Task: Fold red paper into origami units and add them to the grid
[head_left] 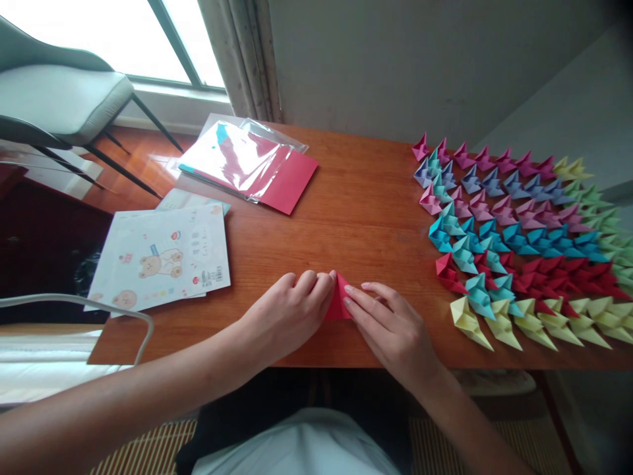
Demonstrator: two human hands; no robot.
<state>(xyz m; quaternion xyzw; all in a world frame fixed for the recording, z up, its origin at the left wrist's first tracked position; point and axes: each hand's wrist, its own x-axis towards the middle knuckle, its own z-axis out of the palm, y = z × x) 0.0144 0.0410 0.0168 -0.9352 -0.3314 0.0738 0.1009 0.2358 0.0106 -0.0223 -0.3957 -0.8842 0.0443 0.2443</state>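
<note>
Left fingers (323, 285) and right fingers (364, 308) pinch opposite edges of the paper (339, 303), likely steadying it; figures (515, 240) right of it sit safely clear.

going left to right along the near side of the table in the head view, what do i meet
bear-print booklet → left hand → red folded paper → right hand → front row of yellow folded pieces

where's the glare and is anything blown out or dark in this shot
In the head view, the window is blown out to white; in the head view, glare streaks the plastic packet; also in the head view, the top right corner darkens to near black.
</note>
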